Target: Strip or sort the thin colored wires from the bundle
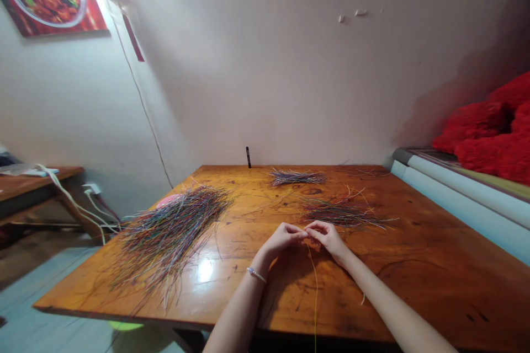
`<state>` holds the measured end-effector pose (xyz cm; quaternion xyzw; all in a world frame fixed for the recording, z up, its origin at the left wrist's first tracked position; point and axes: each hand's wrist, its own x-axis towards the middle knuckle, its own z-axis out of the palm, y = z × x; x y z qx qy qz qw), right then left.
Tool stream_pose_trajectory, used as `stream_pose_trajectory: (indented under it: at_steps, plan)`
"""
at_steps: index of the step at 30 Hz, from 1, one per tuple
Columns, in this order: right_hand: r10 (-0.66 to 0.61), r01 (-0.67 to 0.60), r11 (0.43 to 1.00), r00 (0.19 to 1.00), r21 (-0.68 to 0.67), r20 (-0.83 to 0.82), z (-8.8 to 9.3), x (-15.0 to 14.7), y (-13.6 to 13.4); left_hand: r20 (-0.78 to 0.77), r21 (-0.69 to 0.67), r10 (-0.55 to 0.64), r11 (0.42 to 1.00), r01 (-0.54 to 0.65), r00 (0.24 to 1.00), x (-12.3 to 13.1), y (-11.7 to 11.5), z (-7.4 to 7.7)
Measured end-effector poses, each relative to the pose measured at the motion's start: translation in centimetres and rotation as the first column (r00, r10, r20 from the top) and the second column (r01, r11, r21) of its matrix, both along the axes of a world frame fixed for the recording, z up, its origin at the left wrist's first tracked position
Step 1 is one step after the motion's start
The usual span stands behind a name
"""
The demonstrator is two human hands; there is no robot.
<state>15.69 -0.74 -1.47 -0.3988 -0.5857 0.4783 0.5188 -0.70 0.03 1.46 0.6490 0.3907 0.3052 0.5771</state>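
My left hand (284,237) and my right hand (325,236) meet fingertip to fingertip above the wooden table (351,292). Both are closed in a pinch on a thin yellow wire (316,287), which hangs from between them past the table's front edge. The wire's upper end is hidden by my fingers. Just beyond my right hand lies a loose bundle of mixed-colour wires (339,212). A smaller, neater bundle of wires (297,177) rests farther back. To the left spreads a large heap of multicoloured wires (178,231).
A black marker (248,157) stands upright at the table's back edge. Something pink (168,200) shows behind the large heap. At the right are a pale blue padded surface (464,193) and a red fluffy pile (492,132). White cables (74,204) run down at the left.
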Motion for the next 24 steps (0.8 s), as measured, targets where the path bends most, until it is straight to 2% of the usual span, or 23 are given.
stream_pose_trajectory:
  at_steps: [9, 17, 24]
  plan:
    - [-0.113, 0.113, 0.992, 0.994, 0.048, -0.006, -0.4, 0.4, 0.4, -0.017, -0.027, 0.009, 1.000, -0.010, 1.000, -0.1, 0.4, -0.3]
    - [-0.045, 0.038, 0.996, 0.995, 0.081, 0.084, -0.3, -0.1, 0.0, -0.033, 0.016, -0.097, 0.995, 0.097, 0.995, -0.3, 0.2, -0.4]
    - [-0.040, 0.027, 0.995, 0.991, 0.100, 0.131, -1.0, 0.0, 0.6, -0.115, 0.055, -0.123, 0.990, 0.130, 0.986, -0.5, 0.6, -1.0]
